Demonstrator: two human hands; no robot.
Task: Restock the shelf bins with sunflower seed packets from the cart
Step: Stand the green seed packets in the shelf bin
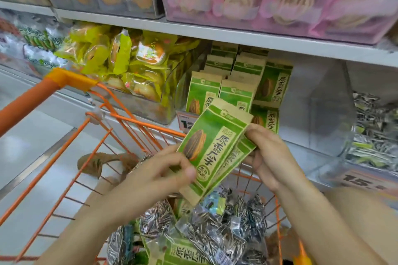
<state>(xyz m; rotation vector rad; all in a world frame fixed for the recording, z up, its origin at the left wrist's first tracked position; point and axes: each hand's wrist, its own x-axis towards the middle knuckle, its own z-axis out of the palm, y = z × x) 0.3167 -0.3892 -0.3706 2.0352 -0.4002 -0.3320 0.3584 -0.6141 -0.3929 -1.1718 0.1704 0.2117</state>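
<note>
Packets: we hold two green sunflower seed packets [212, 146] fanned above the orange cart [90, 135], left hand [163, 170] pinching the lower edge, right hand [269, 153] gripping the upper corner. We judge squaring them first helps, then sliding them upright into the shelf bin [237, 84] beyond the cart.

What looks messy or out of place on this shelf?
Mostly the green seed packets in the bin: some stand upright facing out, while those on the right lie turned sideways. Both hands, left and right, hold more packets.
</note>
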